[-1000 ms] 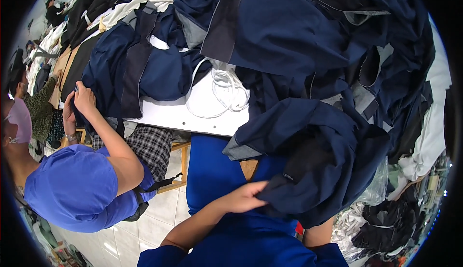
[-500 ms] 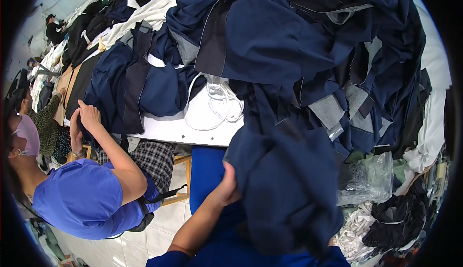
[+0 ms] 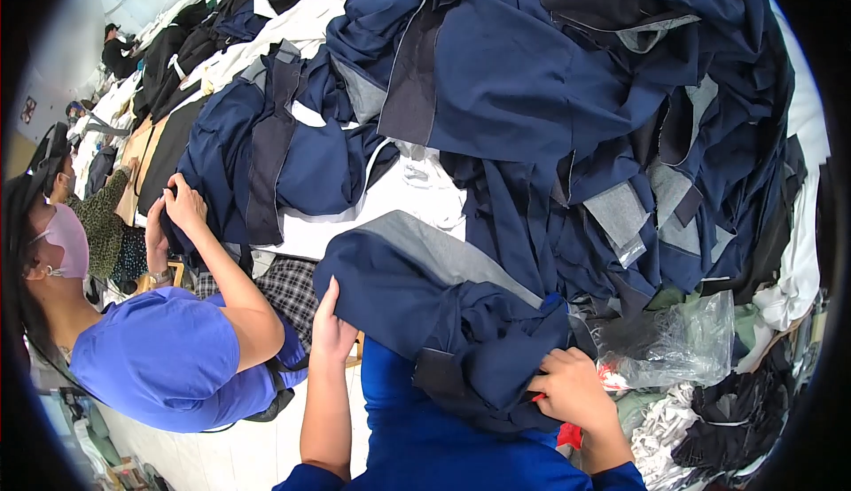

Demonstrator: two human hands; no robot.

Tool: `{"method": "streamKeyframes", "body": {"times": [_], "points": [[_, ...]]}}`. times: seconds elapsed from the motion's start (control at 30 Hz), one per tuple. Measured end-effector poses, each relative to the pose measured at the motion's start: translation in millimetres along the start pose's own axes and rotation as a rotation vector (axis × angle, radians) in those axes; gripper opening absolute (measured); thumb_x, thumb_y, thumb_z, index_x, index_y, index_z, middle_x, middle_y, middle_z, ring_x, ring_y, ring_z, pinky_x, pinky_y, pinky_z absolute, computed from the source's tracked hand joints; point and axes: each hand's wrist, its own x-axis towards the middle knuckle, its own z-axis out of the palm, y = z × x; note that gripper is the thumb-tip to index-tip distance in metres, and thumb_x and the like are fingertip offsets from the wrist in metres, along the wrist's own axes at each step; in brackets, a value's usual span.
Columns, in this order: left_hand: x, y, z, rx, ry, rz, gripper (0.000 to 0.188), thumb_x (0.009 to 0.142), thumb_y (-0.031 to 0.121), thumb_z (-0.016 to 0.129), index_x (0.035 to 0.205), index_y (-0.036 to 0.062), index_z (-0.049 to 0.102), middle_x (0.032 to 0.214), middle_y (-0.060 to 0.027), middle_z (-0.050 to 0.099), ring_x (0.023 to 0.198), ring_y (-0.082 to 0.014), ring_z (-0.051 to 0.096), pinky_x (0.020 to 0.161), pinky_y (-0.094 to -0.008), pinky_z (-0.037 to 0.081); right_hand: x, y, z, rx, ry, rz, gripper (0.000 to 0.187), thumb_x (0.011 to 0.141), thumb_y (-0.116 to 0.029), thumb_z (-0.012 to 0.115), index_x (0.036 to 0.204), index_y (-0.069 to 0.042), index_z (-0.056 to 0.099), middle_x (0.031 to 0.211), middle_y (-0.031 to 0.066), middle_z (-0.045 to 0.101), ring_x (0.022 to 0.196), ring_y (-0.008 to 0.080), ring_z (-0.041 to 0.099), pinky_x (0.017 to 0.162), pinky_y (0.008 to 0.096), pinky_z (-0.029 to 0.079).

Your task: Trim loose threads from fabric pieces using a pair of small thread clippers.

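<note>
A navy garment point(image 3: 390, 292) with a grey lining side point(image 3: 434, 247) and a dark band is bunched over my lap. My left hand point(image 3: 335, 324) grips its left edge, thumb upright on the near side and fingers mostly behind the cloth. At the right, my right hand point(image 3: 572, 389) is closed on the bunched cloth, fingers curled into it. A bit of red shows under its fingers and more red below the wrist; I cannot make out what it is.
A large pile of navy pieces point(image 3: 532, 74) covers the white table point(image 3: 315, 234) ahead. A white cord point(image 3: 421, 172) lies on the table. To the right are a clear plastic bag point(image 3: 683, 345) and black and white cloth heaps. A co-worker in blue point(image 3: 160, 358) sits close at left.
The garment has swung left and lower and spread out, showing its grey side and covering part of the table edge. My right hand has come into view on it; my left hand moved left.
</note>
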Motion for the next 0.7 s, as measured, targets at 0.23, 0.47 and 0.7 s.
{"method": "streamKeyframes", "body": {"times": [0.23,0.47,0.7], "points": [[-13.7,-3.6,2.6,0.404,0.368,0.284,0.034,0.094,0.020,0.056,0.121,0.0010,0.052,0.118,-0.0088,0.058,0.111,-0.0168,0.053,0.098,-0.0299,0.040,-0.6,2.7,4.4,0.034,0.046,0.006,0.022,0.050,-0.013,0.068,0.071,-0.020,0.069,0.079,0.0027,0.056,0.076,0.0207,0.055,0.068,0.0335,0.040],[-24.6,10.7,70.6,1.859,0.029,0.023,0.044,0.090,0.047,0.053,0.081,0.0047,0.061,0.073,-0.0165,0.064,0.076,-0.0368,0.062,0.063,-0.0447,0.047,-2.7,-7.8,-4.2,-0.016,0.075,-0.093,0.027,0.051,-0.016,0.069,0.077,-0.024,0.069,0.094,0.0005,0.060,0.081,0.0176,0.054,0.071,0.0313,0.040],[13.4,-90.1,83.4,1.789,-0.670,0.584,0.034,0.082,0.032,0.065,0.108,0.0097,0.062,0.138,-0.0172,0.041,0.126,-0.0399,0.036,0.103,-0.0448,0.032,2.2,-31.9,2.8,0.122,0.111,-0.265,0.039,0.051,-0.020,0.067,0.089,-0.026,0.068,0.113,-0.0031,0.060,0.084,0.0162,0.054,0.076,0.0318,0.042]]}}
